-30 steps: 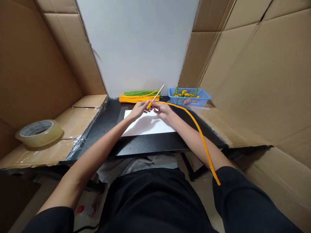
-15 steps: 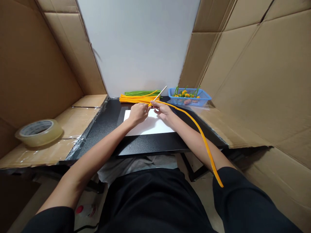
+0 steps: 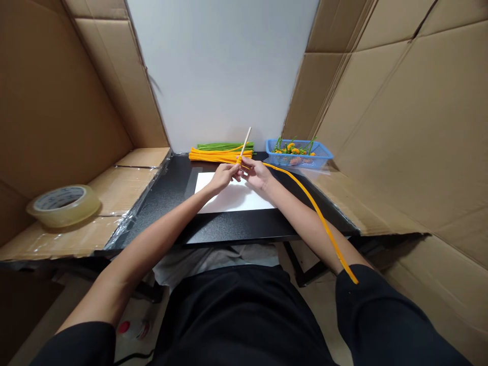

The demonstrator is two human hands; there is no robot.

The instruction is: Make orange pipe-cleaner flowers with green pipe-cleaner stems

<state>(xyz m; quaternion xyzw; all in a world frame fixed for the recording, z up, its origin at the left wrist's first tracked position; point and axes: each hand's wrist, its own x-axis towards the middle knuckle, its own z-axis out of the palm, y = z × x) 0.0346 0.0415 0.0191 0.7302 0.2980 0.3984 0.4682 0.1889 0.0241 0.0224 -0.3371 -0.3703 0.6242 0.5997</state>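
Observation:
Over a white sheet (image 3: 217,201), my two hands meet at a thin pale stick (image 3: 246,140) that rises between them. An orange pipe cleaner (image 3: 305,192) is wound in a small coil round the lower part of the stick. Its long free end passes over my right hand and trails along the right forearm to the sleeve. My left hand (image 3: 224,178) pinches at the stick's lower end by the coil. My right hand (image 3: 256,172) has thumb and forefinger closed on the pipe cleaner at the coil; its other fingers are curled below.
Behind my hands lie a bundle of orange pipe cleaners (image 3: 209,155) and a green bundle (image 3: 224,146). A blue basket (image 3: 324,152) at the back right holds orange flowers with green stems. A tape roll (image 3: 63,206) sits on cardboard at left; cardboard walls stand on both sides.
The stick has swung more upright, its top moving left. My left hand has turned, its fingers now lower under the coil. The pipe cleaner's loose tip has shifted slightly right and up.

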